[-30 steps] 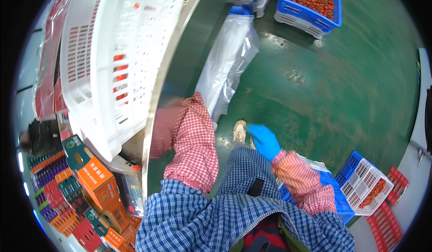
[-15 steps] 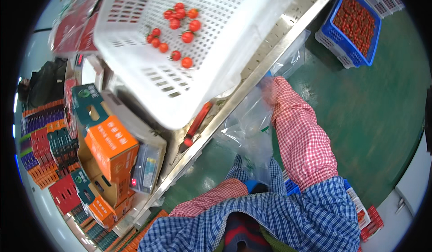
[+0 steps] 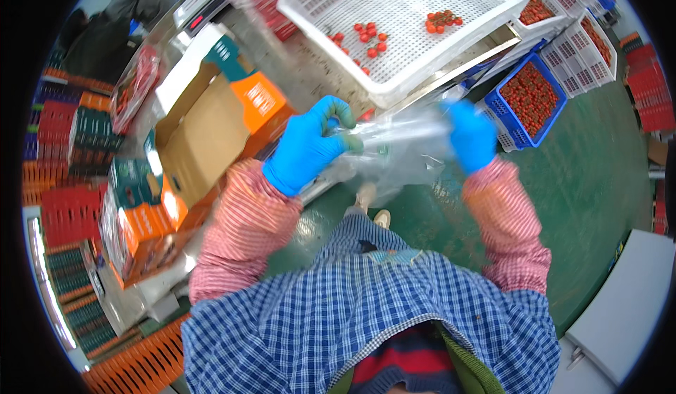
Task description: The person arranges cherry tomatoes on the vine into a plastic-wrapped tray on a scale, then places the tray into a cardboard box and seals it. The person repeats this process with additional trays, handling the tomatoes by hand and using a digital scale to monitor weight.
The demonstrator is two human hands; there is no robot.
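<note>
A clear plastic bag [image 3: 405, 154] is stretched between my two blue-gloved hands, above the floor at the bench edge. My left hand [image 3: 308, 142] pinches its left side, fingers curled and closed. My right hand [image 3: 470, 137] is smeared by motion but closed at the bag's right end. Just beyond the bag stands a white perforated crate [image 3: 398, 88] with a few clusters of red cherry tomatoes [image 3: 443, 21] in it. An open green and orange carton [image 3: 201, 130] stands to the left of my left hand.
A blue-rimmed crate full of small tomatoes [image 3: 529, 95] stands on the floor at the right, beside stacked white crates [image 3: 588, 63]. A scale [image 3: 199, 14] sits on the bench at the back left. Stacked coloured cartons [image 3: 67, 214] line the far left.
Both hands have come up into plain view, and the bag is now pulled wide between them. My view has shifted, so the white crate appears farther away and the open carton's inside shows.
</note>
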